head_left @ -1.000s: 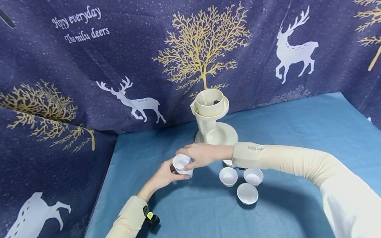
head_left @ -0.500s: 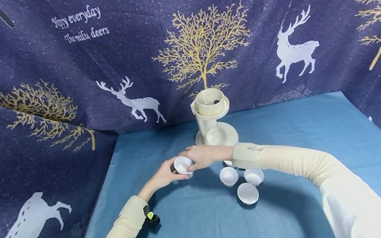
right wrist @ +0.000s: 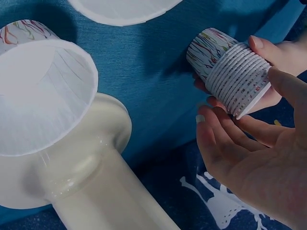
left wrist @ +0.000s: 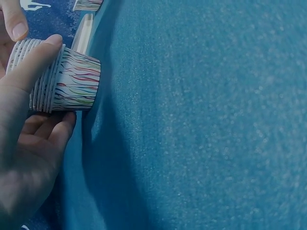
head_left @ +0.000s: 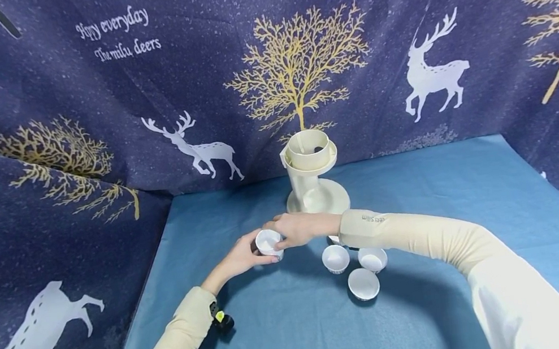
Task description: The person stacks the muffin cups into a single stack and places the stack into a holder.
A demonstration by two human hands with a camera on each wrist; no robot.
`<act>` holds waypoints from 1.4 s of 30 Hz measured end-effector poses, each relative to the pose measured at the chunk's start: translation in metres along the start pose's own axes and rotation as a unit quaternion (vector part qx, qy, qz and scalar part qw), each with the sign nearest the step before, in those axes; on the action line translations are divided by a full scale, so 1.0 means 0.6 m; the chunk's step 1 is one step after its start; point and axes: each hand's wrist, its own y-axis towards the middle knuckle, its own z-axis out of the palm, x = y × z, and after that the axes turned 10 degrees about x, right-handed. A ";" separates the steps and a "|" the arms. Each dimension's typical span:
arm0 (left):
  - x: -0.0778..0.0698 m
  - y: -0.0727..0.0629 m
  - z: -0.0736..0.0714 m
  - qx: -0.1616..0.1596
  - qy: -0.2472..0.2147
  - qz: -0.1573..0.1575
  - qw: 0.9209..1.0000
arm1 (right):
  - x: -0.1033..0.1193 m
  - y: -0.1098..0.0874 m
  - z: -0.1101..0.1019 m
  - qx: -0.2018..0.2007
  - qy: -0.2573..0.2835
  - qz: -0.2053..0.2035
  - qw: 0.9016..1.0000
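A stack of nested white paper baking cups (head_left: 268, 241) is held between both hands, left of the cream stand. My left hand (head_left: 237, 259) grips the stack, its thumb across the rims and its fingers beneath, as the left wrist view shows. Coloured wavy stripes cover the outermost cup's wall (left wrist: 79, 81). At the stack's open end, my right hand (head_left: 297, 228) pinches the rim, thumb on one side and fingers on the other. In the right wrist view, several rims lie packed closely together (right wrist: 235, 74). Contact of the right fingertips is partly hidden.
Behind the hands stands a cream dispenser-like stand (head_left: 305, 183) with a round base and an open cylinder on top. Right of the stack, loose paper cups (head_left: 364, 284) sit mouth up on the blue cloth (head_left: 427, 318); one is partly covered by the right forearm. A patterned curtain (head_left: 189, 93) hangs behind.
A second ago the top cup showed a separate rim above the stack; now it sits down in it. My right hand shifted slightly down and right, and has stayed nearly still since.
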 end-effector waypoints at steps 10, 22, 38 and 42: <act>-0.007 0.001 -0.001 -0.002 0.026 -0.003 1.000 | 0.000 0.001 0.002 -0.003 -0.008 -0.002 1.000; -0.026 -0.004 -0.004 -0.052 0.027 -0.020 0.998 | 0.005 -0.005 0.000 -0.007 0.002 0.006 1.000; -0.087 -0.022 0.001 -0.062 0.050 -0.029 0.996 | -0.002 -0.018 -0.002 -0.006 -0.006 0.018 1.000; -0.080 -0.019 0.002 -0.068 0.055 -0.036 0.996 | -0.007 -0.023 -0.006 -0.023 0.000 0.011 1.000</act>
